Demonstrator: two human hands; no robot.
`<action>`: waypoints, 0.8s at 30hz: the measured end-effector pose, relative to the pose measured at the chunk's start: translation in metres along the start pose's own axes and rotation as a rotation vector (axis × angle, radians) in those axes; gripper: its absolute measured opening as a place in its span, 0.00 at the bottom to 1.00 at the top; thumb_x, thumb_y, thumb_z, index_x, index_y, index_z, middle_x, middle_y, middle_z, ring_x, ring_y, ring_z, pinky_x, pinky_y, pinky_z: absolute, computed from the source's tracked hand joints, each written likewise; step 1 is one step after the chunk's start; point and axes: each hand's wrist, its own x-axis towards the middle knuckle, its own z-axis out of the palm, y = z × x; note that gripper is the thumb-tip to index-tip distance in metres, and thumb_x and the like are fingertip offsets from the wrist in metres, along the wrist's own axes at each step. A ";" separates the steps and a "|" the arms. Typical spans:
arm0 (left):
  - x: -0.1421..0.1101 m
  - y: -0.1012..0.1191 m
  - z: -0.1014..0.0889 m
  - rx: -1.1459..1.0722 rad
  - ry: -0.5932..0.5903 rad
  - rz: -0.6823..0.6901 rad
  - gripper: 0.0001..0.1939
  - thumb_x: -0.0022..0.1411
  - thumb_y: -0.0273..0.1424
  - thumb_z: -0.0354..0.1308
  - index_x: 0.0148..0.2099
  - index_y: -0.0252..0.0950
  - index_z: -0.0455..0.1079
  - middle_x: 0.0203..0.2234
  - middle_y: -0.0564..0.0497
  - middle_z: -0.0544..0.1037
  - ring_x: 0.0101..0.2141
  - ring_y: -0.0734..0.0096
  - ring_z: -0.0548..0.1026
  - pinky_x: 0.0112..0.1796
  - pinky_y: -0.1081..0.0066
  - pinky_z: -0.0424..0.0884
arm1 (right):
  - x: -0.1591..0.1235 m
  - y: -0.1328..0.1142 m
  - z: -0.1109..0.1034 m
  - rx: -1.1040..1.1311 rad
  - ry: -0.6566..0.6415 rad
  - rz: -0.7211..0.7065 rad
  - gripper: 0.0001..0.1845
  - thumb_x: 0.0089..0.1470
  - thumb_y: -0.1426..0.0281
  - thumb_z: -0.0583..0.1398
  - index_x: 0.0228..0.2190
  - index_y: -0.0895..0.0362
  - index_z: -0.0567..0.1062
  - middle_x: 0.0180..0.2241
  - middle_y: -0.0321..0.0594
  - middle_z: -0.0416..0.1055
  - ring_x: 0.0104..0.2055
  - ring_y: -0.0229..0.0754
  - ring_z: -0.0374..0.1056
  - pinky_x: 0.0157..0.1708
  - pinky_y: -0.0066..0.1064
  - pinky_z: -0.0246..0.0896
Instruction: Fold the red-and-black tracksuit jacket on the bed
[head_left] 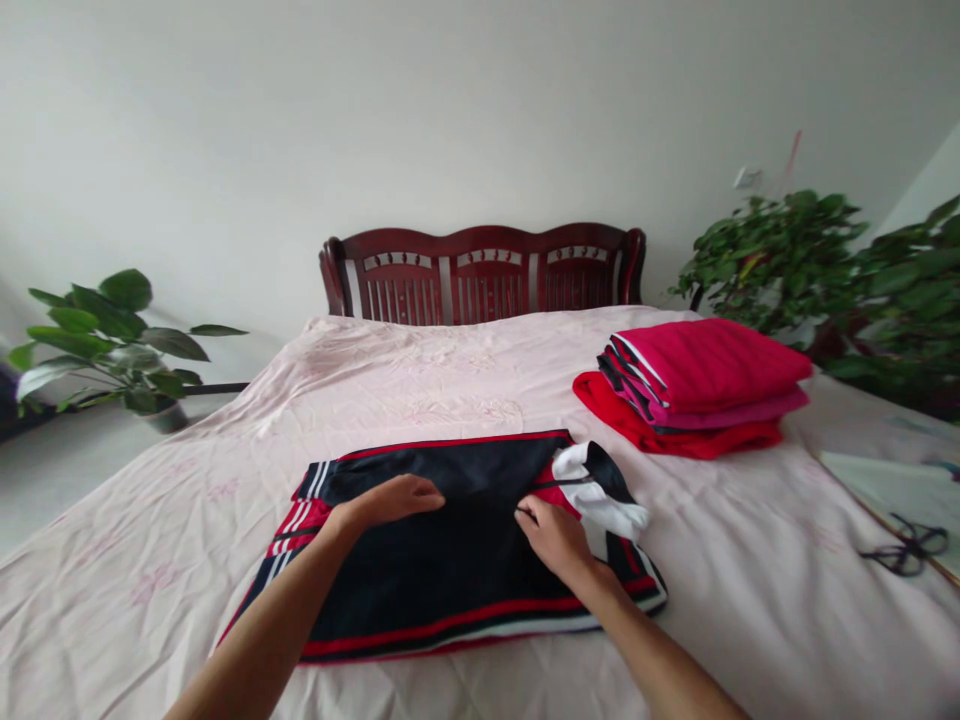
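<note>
A jacket (pixel 442 570) is lying folded at the lower centre, the right hand (pixel 553 535) pinching its dark cloth beside the white collar (pixel 615 512), the left hand (pixel 405 497) curling over it, whether gripping I cannot tell. The bed (pixel 405 375) is carrying it, with clothes (pixel 712 368) sitting stacked at right and a headboard (pixel 487 285) rising at upper centre.

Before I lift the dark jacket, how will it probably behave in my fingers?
The jacket will likely sag, since it appears to be soft cloth. Its folds may open, as its layers look loose. It seems unlikely to roll, lying flat on the bed.
</note>
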 end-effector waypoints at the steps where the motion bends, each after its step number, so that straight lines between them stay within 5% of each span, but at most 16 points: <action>1: -0.005 -0.007 -0.004 0.035 0.002 -0.015 0.10 0.53 0.38 0.64 0.36 0.41 0.81 0.27 0.52 0.82 0.29 0.64 0.78 0.32 0.70 0.72 | 0.001 0.000 -0.001 -0.041 0.015 -0.006 0.11 0.62 0.66 0.55 0.40 0.50 0.77 0.38 0.38 0.80 0.42 0.46 0.75 0.37 0.33 0.66; 4: -0.029 -0.021 -0.004 0.129 0.065 -0.051 0.15 0.60 0.33 0.56 0.47 0.38 0.78 0.40 0.45 0.82 0.40 0.58 0.79 0.43 0.64 0.72 | -0.003 -0.012 -0.005 -0.131 0.167 -0.126 0.16 0.61 0.71 0.53 0.47 0.52 0.76 0.45 0.44 0.77 0.48 0.49 0.72 0.46 0.38 0.66; 7: -0.053 -0.024 0.015 0.273 0.145 0.056 0.19 0.67 0.35 0.50 0.56 0.41 0.73 0.54 0.44 0.76 0.55 0.55 0.72 0.57 0.56 0.64 | -0.010 -0.036 0.000 -0.139 0.242 -0.309 0.23 0.61 0.73 0.52 0.56 0.54 0.71 0.57 0.47 0.70 0.60 0.51 0.63 0.59 0.44 0.58; 10: -0.067 -0.030 0.039 0.497 0.182 0.211 0.27 0.67 0.41 0.54 0.67 0.45 0.62 0.66 0.45 0.64 0.66 0.50 0.58 0.64 0.46 0.52 | -0.010 -0.053 0.019 -0.150 0.172 -0.414 0.30 0.63 0.66 0.52 0.65 0.58 0.60 0.68 0.46 0.55 0.70 0.52 0.47 0.68 0.48 0.44; 13: -0.070 -0.046 0.048 0.620 0.164 0.154 0.33 0.66 0.45 0.55 0.70 0.47 0.55 0.69 0.42 0.58 0.68 0.46 0.53 0.64 0.41 0.49 | -0.002 -0.051 0.040 -0.191 0.036 -0.355 0.33 0.65 0.60 0.51 0.67 0.59 0.57 0.69 0.47 0.51 0.71 0.54 0.44 0.68 0.51 0.42; 19: -0.076 -0.081 0.019 0.677 0.108 0.000 0.32 0.68 0.48 0.51 0.70 0.46 0.56 0.68 0.41 0.59 0.67 0.48 0.57 0.64 0.45 0.50 | 0.008 -0.034 0.046 -0.217 -0.035 -0.296 0.31 0.65 0.61 0.48 0.67 0.55 0.57 0.70 0.41 0.49 0.71 0.51 0.44 0.68 0.50 0.41; 24: -0.093 -0.104 0.000 0.676 0.084 -0.046 0.29 0.68 0.41 0.53 0.68 0.46 0.60 0.67 0.43 0.60 0.66 0.50 0.58 0.64 0.45 0.51 | 0.006 -0.028 0.041 -0.224 -0.026 -0.196 0.34 0.66 0.58 0.47 0.68 0.59 0.53 0.70 0.47 0.47 0.72 0.50 0.43 0.68 0.48 0.39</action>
